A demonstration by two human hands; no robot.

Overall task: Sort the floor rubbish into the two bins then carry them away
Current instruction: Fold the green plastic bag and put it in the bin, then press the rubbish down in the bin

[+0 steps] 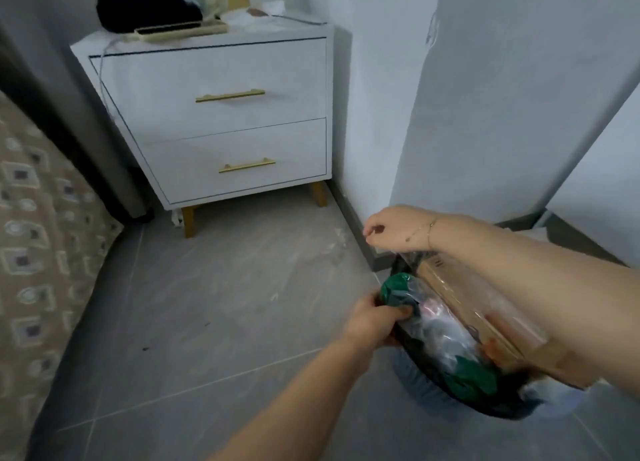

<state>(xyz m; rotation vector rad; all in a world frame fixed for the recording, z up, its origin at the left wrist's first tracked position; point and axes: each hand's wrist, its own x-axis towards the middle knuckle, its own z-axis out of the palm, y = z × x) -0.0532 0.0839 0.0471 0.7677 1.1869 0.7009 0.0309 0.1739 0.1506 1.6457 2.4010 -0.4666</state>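
A dark round bin (433, 388) stands on the floor at the lower right, lined with a clear plastic bag (446, 339). Inside lie a flat cardboard box (460, 298), green wrappers (394, 287) and crumpled clear plastic. My left hand (374, 318) grips the bin's near-left rim together with the bag, thumb against the green wrapper. My right hand (391, 228) hovers over the far rim with fingers curled, pinching the bag's edge, which stretches up under my wrist. My right forearm hides the bin's right side. Only one bin is in view.
A white two-drawer nightstand (221, 121) on wooden legs stands ahead, with a black fluffy item and clutter on top. A patterned bed edge (38, 253) runs along the left. A white wall corner (381, 114) and a dark skirting board sit right behind the bin. The floor is grey tile (225, 305).
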